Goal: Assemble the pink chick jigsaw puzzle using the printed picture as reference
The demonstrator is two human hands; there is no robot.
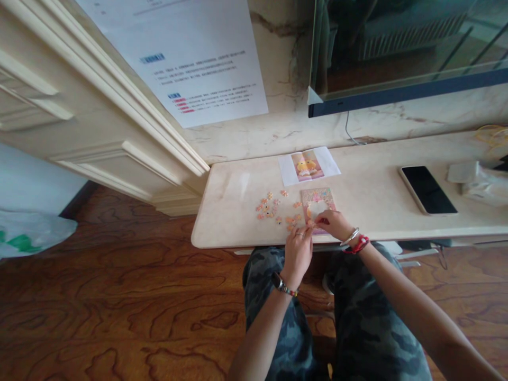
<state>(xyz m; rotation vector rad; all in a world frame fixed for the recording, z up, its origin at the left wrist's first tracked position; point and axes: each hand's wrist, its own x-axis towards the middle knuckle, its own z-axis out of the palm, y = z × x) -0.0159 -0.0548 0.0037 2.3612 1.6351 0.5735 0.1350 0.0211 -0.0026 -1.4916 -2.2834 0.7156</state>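
Note:
A partly assembled jigsaw puzzle (318,196) lies on the light stone ledge, with a pale gap in its middle. Over its lower right part, my right hand (334,224) is closed in a pinch, on what looks like a puzzle piece at the lower left corner. My left hand (299,253) rests at that same corner, fingers pressed together; anything in them is too small to make out. The fingertips of both hands nearly meet. Loose puzzle pieces (269,206) are scattered to the left. Behind the puzzle lies a creased paper with a reference picture (308,165) of yellow figures.
A phone (428,190) lies on the ledge (230,185) to the right, with a clear plastic packet (486,182) beyond it. Above hangs a dark television (408,58); a printed sheet (190,63) is on the wall. My knees are under the ledge's front edge.

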